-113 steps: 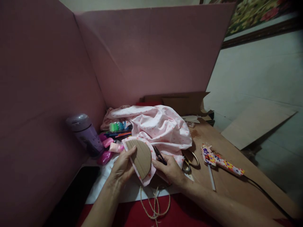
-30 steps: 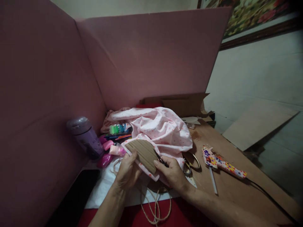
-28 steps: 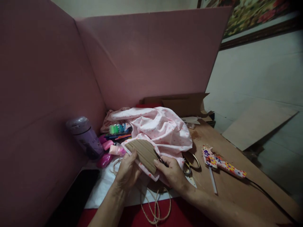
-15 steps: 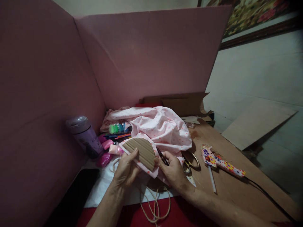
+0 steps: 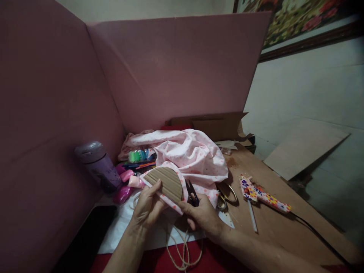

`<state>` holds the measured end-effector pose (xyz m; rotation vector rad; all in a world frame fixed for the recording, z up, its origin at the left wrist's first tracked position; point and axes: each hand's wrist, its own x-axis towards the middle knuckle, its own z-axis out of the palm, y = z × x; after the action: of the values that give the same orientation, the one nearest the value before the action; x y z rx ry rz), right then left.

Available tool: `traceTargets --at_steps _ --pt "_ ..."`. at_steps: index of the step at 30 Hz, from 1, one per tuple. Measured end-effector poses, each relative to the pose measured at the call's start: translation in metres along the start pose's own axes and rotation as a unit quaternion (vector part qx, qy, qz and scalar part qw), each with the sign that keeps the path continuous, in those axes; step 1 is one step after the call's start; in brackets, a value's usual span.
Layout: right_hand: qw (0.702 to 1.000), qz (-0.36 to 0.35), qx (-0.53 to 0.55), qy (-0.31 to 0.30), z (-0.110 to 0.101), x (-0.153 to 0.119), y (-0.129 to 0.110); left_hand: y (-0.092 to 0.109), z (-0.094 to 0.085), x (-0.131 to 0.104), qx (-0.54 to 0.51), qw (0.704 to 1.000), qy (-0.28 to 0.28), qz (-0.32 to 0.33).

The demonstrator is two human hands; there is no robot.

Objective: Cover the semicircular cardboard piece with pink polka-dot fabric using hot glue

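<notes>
A half-round piece of corrugated cardboard [image 5: 167, 182] lies on white fabric with pink dots [image 5: 196, 151]. My left hand [image 5: 149, 204] grips the cardboard and the fabric at their lower left edge, thumb on top. Small dark scissors [image 5: 192, 194] are in my right hand [image 5: 203, 216], blades pointing up and parted beside the cardboard's right edge. The thumb of that hand also touches the cardboard's lower corner. Most of the scissors' handles are hidden by the fingers.
Gold-handled scissors [image 5: 231, 195] and a flowered glue gun [image 5: 263, 197] with a black cord lie at the right. Looped twine [image 5: 184, 254] is in front. A purple tumbler [image 5: 99, 167], pink packets [image 5: 123, 194] and a black flat object [image 5: 88, 235] are at the left. Cardboard [image 5: 216, 127] stands behind.
The small scissors have opened and their blades now point more upward. My right fingers have shifted lower around them. The whole view has moved slightly.
</notes>
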<state>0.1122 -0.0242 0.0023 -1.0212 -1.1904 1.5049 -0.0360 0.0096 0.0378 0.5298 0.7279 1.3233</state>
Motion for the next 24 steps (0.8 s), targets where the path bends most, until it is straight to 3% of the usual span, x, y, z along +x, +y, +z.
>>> traceTargets --at_steps 9,24 --pt "1.0 -0.002 0.009 -0.021 0.0006 -0.0015 -0.0016 -0.0011 0.0037 -0.0026 0.012 1.0 0.025 0.01" --pt "1.0 -0.013 0.017 0.002 0.002 -0.0007 -0.0035 -0.0092 0.0057 -0.0034 0.005 1.0 -0.002 0.001"
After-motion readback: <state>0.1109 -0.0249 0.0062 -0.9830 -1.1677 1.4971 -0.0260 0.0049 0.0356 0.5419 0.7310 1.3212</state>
